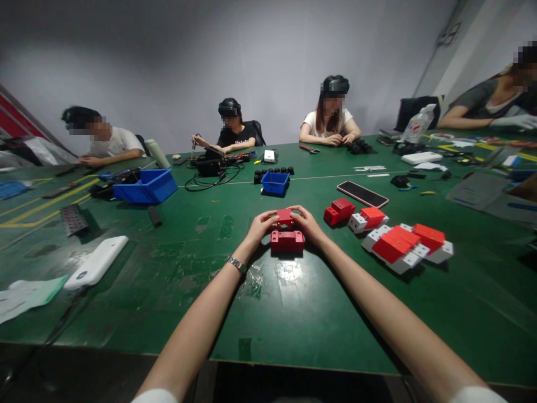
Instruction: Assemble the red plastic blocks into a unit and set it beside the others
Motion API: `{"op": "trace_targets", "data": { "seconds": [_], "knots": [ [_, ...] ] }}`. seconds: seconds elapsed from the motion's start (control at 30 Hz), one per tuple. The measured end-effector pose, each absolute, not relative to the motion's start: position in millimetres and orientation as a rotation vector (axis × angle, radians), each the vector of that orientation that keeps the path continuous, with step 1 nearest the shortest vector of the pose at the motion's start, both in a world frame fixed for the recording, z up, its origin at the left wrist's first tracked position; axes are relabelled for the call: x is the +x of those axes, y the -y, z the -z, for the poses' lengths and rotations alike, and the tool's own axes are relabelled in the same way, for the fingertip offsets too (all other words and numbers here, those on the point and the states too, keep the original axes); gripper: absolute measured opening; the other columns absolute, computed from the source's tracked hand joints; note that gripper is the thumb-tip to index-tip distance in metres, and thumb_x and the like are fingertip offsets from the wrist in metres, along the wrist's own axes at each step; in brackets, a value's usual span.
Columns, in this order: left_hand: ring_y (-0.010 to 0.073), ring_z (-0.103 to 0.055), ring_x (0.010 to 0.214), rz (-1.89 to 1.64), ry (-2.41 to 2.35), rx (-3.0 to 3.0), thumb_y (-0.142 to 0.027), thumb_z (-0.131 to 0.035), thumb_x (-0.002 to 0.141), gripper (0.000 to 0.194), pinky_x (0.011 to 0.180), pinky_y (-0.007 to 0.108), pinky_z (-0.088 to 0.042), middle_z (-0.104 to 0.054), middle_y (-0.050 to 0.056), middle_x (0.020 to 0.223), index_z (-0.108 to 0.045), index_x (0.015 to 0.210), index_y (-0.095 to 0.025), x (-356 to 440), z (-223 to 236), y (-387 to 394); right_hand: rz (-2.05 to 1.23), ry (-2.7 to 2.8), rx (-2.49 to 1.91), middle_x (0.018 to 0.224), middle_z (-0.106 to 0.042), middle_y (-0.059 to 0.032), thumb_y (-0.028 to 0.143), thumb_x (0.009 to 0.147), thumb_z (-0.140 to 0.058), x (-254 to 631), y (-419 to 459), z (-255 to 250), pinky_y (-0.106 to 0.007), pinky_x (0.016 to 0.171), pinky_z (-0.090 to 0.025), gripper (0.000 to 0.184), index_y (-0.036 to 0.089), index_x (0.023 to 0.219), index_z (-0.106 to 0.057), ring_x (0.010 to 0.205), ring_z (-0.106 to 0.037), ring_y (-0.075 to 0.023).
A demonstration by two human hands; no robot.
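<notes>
Left hand: (262, 225) is holding the small block (285, 217) by its left end, fingers and thumb bent round it; a watch (236, 263) is sitting on the wrist.
Right hand: (305, 222) is holding the same piece by its right end; the grip is narrow on both sides.
Small block: is resting between the two hands, at or just above the table (268, 313); cannot tell whether it is touching the wood.
Near block: (287, 243) is lying on the table just bodyward of the small block, long axis running left to right, parallel to the line between the hands; both hands are about equally near. Whether the two reds are touching is not showing clearly.
Right side: a red block (339, 212) and red-and-white blocks (396, 245) are lying grouped beyond the right forearm, well apart from the grip; a phone (363, 194) is lying behind them.
Ahead: a blue bin (274, 183) is standing in front of a row of black knobs (274, 172).
Writing: a black shirt (243, 136) is carrying pale letters, too small for reading; a white device (98, 261) is showing a dark round mark, unreadable; a bottle (413, 127) is bearing a red-marked label, no brand legible.
</notes>
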State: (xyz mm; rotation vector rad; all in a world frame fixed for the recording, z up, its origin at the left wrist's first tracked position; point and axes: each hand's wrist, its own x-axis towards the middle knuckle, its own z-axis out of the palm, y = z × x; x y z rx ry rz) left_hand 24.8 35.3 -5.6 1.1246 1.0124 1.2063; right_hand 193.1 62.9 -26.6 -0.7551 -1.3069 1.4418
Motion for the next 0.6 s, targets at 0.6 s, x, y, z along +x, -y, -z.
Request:
{"op": "trace_targets", "data": {
  "seconds": [0.6],
  "knots": [
    [0.0092,-0.061,0.062,-1.177,-0.971,1.161,-0.033,-0.057,0.078,0.036,0.062,0.020,-0.047,-0.066,0.006,0.081,-0.057,0.107,-0.012,18.0,11.4,-41.2,-1.467,1.239,-0.774,0.068,-0.063,0.0027,0.037,0.066,-0.066,194.2,-65.9,27.3,-0.025,0.055,-0.044,0.033,0.021,0.093,-0.056,0.054,-0.056,-0.0121]
  ]
}}
